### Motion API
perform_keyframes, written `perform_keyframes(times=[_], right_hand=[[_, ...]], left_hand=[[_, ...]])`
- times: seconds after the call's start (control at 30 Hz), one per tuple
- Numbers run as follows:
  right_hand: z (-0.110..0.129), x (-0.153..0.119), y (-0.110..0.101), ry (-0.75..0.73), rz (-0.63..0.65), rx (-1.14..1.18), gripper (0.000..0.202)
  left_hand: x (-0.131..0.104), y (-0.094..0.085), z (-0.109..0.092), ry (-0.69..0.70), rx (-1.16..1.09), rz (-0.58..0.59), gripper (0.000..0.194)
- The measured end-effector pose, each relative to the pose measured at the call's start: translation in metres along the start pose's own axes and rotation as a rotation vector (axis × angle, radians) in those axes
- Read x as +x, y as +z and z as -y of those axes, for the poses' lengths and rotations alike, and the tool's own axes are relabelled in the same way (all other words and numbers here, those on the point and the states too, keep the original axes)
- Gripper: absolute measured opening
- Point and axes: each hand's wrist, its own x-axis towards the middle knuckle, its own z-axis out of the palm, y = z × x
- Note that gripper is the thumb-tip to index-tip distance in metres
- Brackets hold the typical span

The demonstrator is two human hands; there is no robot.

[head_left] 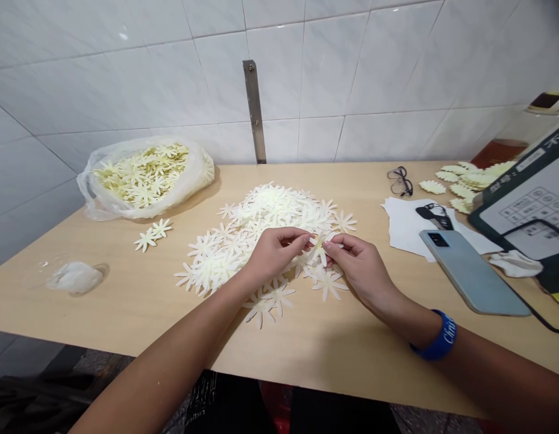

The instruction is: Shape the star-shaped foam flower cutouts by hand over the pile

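Above the pile (274,208), in the head view, my left hand (277,250) and right hand (363,268) are nearly closed, pinching one flower (321,246) between them, probably to steady it. The pile lies beneath, seemingly for easy reach. Beyond my hands, the pale bench (279,355) meets a tiled wall (383,72).

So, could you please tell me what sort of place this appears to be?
It looks like a small craft workspace, though whether at home or in a workshop I cannot tell. A table against a tiled wall bears a pile of pale flower-shaped pieces and a plastic bag of similar ones.
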Motion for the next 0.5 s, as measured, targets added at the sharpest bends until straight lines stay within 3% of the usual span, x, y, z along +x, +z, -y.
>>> perform_keyframes(times=[0.17,0.27,0.33,0.4,0.5], right_hand=[[0.0,-0.001,0.002,0.003,0.02,0.015,0.024],[0.0,-0.003,0.003,-0.022,0.061,0.004,0.022],[0.001,-0.004,0.003,-0.036,0.071,-0.014,0.022],[0.003,-0.004,0.002,-0.036,0.057,-0.031,0.022],[0.004,-0.002,0.0,-0.014,0.021,-0.011,0.024]], left_hand=[[-0.005,0.004,-0.003,0.078,0.031,0.155,0.037],[-0.009,0.008,-0.005,0.156,0.102,0.231,0.023],[-0.008,0.008,-0.004,0.157,0.113,0.18,0.029],[-0.005,0.004,-0.001,0.114,0.104,0.064,0.04],[0.003,-0.003,0.004,0.052,-0.017,-0.107,0.04]])
